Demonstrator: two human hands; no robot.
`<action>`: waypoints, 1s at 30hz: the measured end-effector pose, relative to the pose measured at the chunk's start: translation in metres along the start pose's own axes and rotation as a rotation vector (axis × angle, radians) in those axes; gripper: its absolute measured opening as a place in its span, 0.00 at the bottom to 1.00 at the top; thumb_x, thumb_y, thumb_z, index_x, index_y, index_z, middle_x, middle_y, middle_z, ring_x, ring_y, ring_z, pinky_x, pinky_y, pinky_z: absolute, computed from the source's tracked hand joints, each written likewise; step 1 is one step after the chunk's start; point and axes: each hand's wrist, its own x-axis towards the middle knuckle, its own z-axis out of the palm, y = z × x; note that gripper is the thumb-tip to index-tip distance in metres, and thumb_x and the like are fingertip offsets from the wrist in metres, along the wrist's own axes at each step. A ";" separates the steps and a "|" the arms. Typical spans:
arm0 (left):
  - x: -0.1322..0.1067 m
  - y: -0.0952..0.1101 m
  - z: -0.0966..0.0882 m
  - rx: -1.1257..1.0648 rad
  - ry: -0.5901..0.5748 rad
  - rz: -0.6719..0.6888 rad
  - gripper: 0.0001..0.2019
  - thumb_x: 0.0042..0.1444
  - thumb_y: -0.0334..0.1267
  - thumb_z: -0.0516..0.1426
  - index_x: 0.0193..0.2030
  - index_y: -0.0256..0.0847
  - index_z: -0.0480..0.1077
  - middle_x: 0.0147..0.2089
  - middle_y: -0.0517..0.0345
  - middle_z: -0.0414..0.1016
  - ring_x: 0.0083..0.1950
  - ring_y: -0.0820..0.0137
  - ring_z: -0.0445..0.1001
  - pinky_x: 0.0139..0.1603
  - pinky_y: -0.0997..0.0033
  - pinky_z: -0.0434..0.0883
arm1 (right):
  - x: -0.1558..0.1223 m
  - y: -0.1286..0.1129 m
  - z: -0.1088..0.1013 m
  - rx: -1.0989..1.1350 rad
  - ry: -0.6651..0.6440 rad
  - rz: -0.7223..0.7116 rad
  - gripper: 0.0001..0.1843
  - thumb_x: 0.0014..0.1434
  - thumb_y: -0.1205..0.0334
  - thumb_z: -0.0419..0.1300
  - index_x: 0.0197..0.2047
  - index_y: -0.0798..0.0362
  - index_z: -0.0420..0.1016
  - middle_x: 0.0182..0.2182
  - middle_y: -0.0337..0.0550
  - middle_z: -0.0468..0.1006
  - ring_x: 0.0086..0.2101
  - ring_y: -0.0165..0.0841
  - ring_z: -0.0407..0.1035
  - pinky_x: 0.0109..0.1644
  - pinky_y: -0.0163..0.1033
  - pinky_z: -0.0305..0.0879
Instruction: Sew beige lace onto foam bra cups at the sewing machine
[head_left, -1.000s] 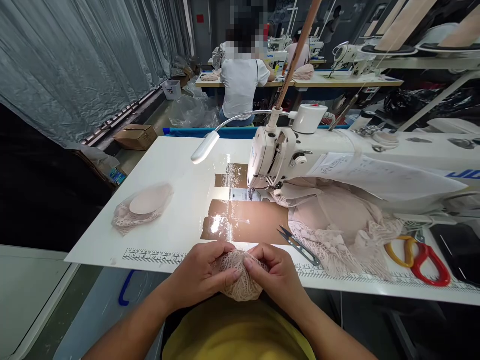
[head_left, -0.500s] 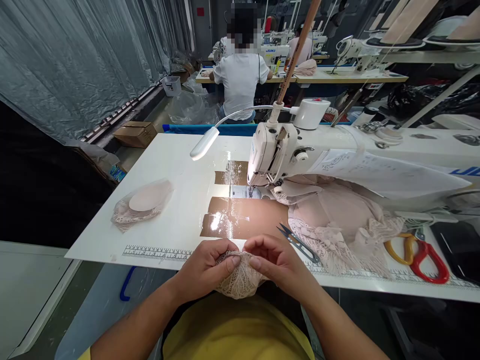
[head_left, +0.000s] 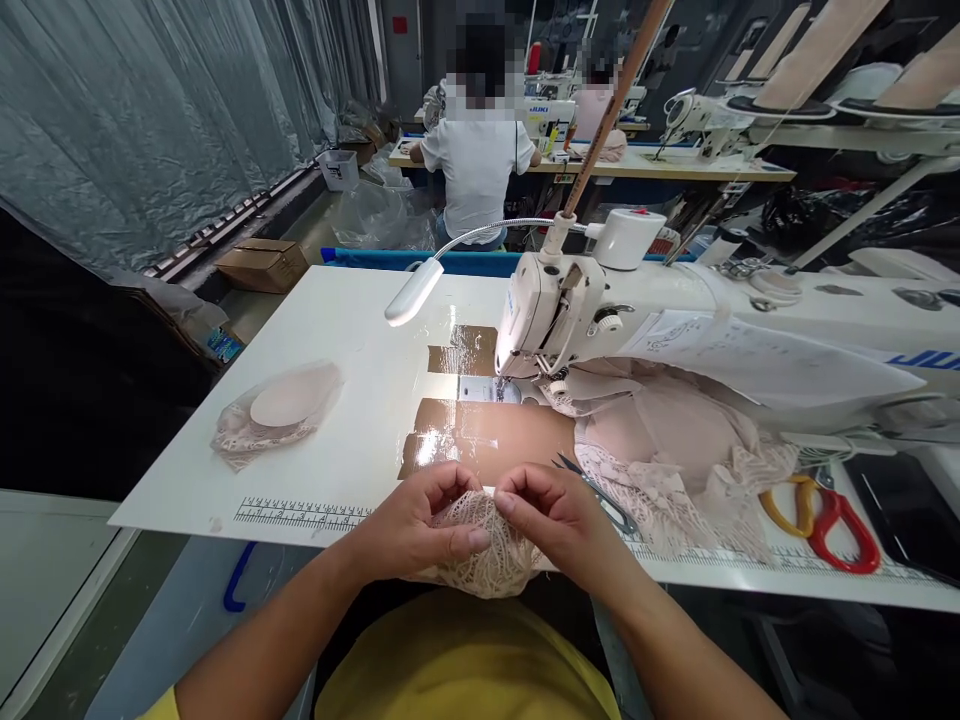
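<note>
Between my hands, at the table's front edge, is a beige lace piece, rounded like a cup. My left hand grips its left upper edge, thumb lying across the lace. My right hand pinches the upper right edge between thumb and fingertips. Just beyond my right hand lie thread snips, partly hidden by it. Ahead stands a white sewing machine, its needle area over a metal plate. Brown tape covers the table in front of the plate.
Pale pink lace fabric is heaped under the machine arm. Red and yellow-handled scissors and a black phone lie at right. A lace piece with an oval pad lies at left. A lamp hangs over the table. A person sits beyond.
My right thumb and fingers have closed into a pinch on the lace edge. More of the lace shows between my hands. The view has shifted slightly.
</note>
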 end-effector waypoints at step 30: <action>0.124 -0.012 -0.010 1.754 0.323 0.252 0.09 0.56 0.27 0.51 0.27 0.35 0.70 0.27 0.50 0.71 0.35 0.61 0.69 0.31 0.66 0.61 | 0.068 0.030 -0.057 -0.630 0.013 -0.018 0.15 0.60 0.66 0.48 0.37 0.50 0.77 0.35 0.41 0.79 0.36 0.34 0.70 0.40 0.37 0.60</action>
